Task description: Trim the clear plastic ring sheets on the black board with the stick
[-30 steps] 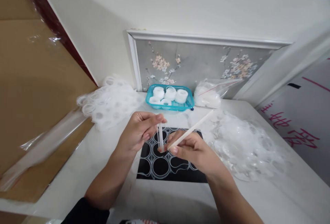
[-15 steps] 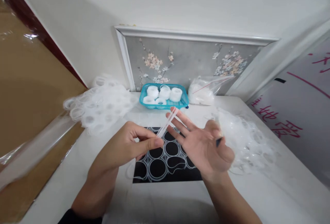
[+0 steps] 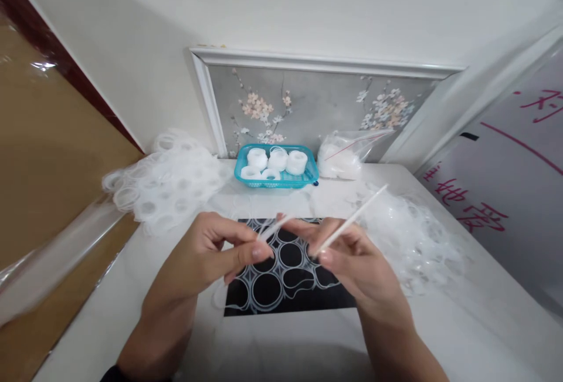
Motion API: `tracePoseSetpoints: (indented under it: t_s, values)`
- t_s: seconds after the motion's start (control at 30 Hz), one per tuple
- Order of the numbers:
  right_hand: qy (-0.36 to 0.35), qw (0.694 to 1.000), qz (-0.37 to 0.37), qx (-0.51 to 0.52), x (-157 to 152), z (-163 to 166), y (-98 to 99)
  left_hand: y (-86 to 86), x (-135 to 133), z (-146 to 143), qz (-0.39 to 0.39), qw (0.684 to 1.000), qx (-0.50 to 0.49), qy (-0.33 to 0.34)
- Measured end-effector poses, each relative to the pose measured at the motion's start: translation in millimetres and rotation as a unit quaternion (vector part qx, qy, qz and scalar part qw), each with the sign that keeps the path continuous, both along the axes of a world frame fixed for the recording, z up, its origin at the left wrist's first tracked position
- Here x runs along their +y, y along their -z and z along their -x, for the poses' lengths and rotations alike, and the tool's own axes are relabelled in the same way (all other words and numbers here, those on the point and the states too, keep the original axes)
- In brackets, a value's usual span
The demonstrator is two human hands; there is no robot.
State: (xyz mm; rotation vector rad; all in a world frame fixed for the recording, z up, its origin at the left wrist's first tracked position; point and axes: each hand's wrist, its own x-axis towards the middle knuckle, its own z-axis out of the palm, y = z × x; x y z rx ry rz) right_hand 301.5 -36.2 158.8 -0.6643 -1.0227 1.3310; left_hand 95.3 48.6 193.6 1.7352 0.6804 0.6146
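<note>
My left hand (image 3: 211, 256) pinches a small clear plastic ring strip (image 3: 271, 228) between thumb and forefinger, just above a black mat with white circles (image 3: 281, 282). My right hand (image 3: 352, 259) is closed on a thin white stick (image 3: 354, 220) that slants up to the right. Its outstretched fingertips meet the clear strip near the left hand's tips. Both hands hover over the middle of the white table (image 3: 285, 347).
A teal basket (image 3: 276, 166) with white tape-like rolls stands at the back by a flowered panel (image 3: 308, 106). A clear bag (image 3: 345, 156) lies to its right. Heaps of clear plastic rings lie at left (image 3: 162, 182) and right (image 3: 409, 241). A cardboard sheet (image 3: 48, 153) leans at left.
My right hand, spread open half a second ago, has closed again on the white stick and come back to the strip. The left hand kept its pinch and lowered the strip.
</note>
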Motion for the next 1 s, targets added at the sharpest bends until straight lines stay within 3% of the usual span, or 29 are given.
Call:
tracePoseSetpoints:
  t_s: [0.1,0.27,0.47,0.57,0.7,0.8,1.0]
  values:
    - [-0.035,0.997,0.023,-0.062,1.2,-2.5,1.0,-1.4,2.8,-2.2,0.008,0.999,0.002,-0.034]
    - [-0.087,0.995,0.034,-0.020,5.1,5.3,6.6,-7.0,5.4,-5.6,0.019,0.999,0.041,-0.006]
    - [-0.048,0.998,0.040,-0.025,7.4,13.7,13.8,-9.6,1.8,-6.8,0.044,0.997,0.061,0.031]
    - [-0.032,0.998,0.031,0.046,10.5,17.3,13.8,-6.3,2.0,-5.0,0.052,0.993,0.081,0.061]
    - [0.030,0.986,0.020,0.165,13.4,18.8,11.7,3.2,6.5,1.0,-0.014,0.990,0.090,0.107]
    - [0.042,0.981,0.019,0.190,8.8,16.6,5.9,7.3,10.0,4.8,-0.067,0.985,0.092,0.128]
    - [0.026,0.979,0.032,0.201,-4.8,12.6,-6.9,-0.3,9.0,4.6,-0.054,0.988,0.064,0.133]
